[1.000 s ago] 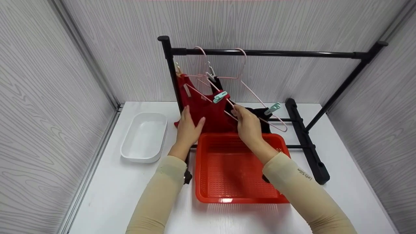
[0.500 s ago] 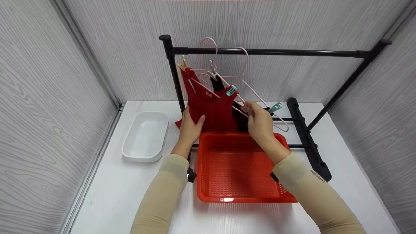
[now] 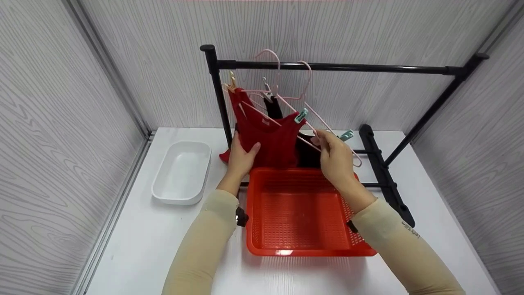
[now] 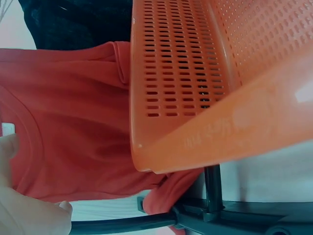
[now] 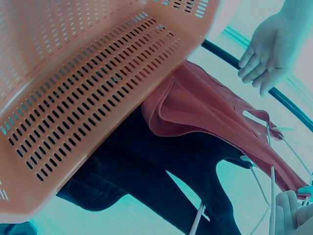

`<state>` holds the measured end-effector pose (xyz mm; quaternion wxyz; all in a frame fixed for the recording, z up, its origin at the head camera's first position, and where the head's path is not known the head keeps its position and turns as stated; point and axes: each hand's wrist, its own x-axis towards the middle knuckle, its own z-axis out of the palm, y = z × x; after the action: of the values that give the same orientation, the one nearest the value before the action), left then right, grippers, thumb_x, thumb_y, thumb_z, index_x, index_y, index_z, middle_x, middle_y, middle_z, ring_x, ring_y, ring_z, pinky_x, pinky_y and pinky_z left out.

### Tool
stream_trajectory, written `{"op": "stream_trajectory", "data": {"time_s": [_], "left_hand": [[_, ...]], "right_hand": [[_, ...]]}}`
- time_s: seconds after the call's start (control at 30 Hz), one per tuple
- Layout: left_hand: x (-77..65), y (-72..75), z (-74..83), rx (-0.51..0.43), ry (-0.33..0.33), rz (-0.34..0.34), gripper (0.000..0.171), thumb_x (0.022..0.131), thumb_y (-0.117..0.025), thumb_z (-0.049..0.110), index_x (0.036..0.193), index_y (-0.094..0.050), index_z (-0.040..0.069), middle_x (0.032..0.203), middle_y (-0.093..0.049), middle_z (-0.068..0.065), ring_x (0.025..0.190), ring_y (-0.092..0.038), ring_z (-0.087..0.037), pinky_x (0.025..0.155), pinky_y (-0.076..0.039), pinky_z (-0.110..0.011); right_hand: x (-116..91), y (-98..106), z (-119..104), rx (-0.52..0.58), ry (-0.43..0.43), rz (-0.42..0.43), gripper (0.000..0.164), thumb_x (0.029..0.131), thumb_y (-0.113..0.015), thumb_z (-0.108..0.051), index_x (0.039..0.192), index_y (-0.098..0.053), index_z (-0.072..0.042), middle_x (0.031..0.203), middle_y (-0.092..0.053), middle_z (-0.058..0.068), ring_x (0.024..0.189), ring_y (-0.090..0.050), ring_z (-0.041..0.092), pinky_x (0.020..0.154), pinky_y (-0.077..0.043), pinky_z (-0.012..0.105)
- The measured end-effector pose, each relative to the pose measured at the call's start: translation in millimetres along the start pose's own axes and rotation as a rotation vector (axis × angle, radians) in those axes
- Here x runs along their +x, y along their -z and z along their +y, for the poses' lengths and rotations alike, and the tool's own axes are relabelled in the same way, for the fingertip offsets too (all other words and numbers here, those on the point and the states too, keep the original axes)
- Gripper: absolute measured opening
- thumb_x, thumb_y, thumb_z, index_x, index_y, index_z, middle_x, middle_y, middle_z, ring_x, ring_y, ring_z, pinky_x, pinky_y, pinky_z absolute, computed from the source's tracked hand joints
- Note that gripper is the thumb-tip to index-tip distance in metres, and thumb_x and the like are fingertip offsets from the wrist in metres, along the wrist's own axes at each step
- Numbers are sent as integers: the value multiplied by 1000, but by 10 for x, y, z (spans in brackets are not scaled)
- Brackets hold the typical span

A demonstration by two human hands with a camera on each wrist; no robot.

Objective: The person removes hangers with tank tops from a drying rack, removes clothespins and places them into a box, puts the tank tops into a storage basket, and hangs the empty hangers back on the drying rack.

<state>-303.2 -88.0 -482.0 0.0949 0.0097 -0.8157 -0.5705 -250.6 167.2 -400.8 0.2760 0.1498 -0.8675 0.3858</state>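
Observation:
My right hand (image 3: 337,157) pinches the lower right end of a pink clothes hanger (image 3: 288,103) bearing a red tank top (image 3: 270,141). A mint clothespin (image 3: 301,116) sits on the top's right shoulder, a yellowish clothespin (image 3: 232,83) on its left. At the top's left edge is my left hand (image 3: 241,157), thumb spread; in the right wrist view the left hand (image 5: 274,54) has loosely straight fingers beside the cloth. The hanger's hook shows above the rail; whether it rests there I cannot tell. Behind hangs a black garment (image 3: 309,153) on a second pink hanger (image 3: 308,82).
A black rack's rail (image 3: 380,69) spans the back. In front of the clothes stands a red perforated basket (image 3: 303,253), and a white tray (image 3: 180,200) lies at left. Another green clothespin (image 3: 346,135) and a pale clothespin (image 3: 267,92) are on the black garment.
The right hand has moved right with the hanger's end, and the red tank top and hook have shifted right and slightly up. The left hand has stayed by the top's left edge.

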Motion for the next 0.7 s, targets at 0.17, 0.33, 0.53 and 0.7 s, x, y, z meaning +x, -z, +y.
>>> {"op": "stream_trajectory", "data": {"time_s": [0.17, 0.33, 0.53, 0.7], "left_hand": [[25, 18, -105, 29, -57, -18, 93, 94, -70, 29, 156, -10, -7, 161, -19, -25, 149, -22, -35, 121, -19, -42], [78, 12, -229, 1, -142, -40, 95, 89, -76, 28, 154, -17, -7, 157, -28, -27, 144, -31, -39, 119, -23, -45], [152, -18, -269, -41, -67, -66, 102, 89, -76, 28, 157, -8, -5, 162, -18, -25, 148, -25, -37, 121, -20, -44], [188, -39, -257, -70, -20, -95, 100, 90, -76, 27, 158, -8, -1, 160, -27, -21, 146, -31, -32, 120, -22, -44]], "right_hand": [[-32, 74, 4, 14, -4, -3, 22, 100, -55, -3, 117, -70, -4, 97, -76, 8, 95, -71, 25, 84, -52, 45], [-71, 147, 18, 29, -24, -3, 22, 100, -56, -2, 116, -71, -3, 97, -76, 8, 95, -71, 23, 85, -53, 43], [-86, 183, 30, 51, 1, -5, 22, 99, -56, 3, 115, -70, 1, 97, -75, 10, 94, -72, 21, 85, -54, 36], [-88, 194, 46, 46, 31, -7, 21, 98, -57, 4, 113, -70, 2, 94, -75, 9, 91, -72, 19, 82, -54, 30]]}}
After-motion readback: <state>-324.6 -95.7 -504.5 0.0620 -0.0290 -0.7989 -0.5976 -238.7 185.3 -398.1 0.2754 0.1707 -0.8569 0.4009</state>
